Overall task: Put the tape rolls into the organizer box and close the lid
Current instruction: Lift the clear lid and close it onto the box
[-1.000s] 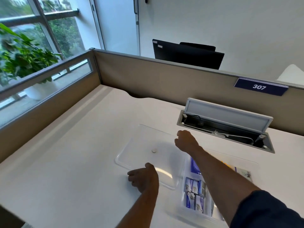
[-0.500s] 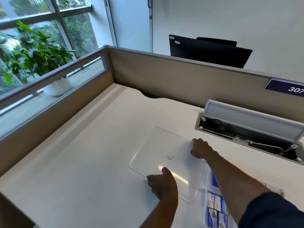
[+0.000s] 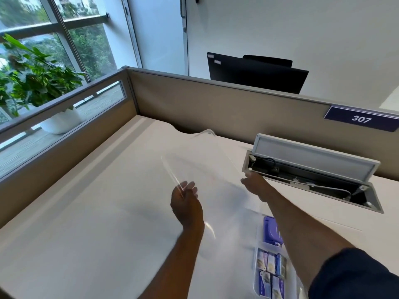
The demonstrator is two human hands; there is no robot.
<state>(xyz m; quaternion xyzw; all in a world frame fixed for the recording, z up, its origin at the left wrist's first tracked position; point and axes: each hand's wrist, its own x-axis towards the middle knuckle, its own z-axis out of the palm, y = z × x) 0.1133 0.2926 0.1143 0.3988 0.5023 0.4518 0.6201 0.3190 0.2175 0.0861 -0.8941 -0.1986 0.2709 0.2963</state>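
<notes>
Flanking the table [image 3: 86,212] are a low partition [image 3: 216,104] far and an open cable hatch [image 3: 313,167] right. Both hands, left [image 3: 186,206] and right [image 3: 255,184], grip the clear lid [image 3: 205,169], tilted, long axis running near-far. The box [image 3: 272,272] sits near right, open.

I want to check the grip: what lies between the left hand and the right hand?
In the head view, only the clear lid spans between the left hand and the right hand.

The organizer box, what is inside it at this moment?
Inside the organizer box I see a purple item and small blue-and-white packs. The right arm covers the rest, so more contents cannot be seen.
</notes>
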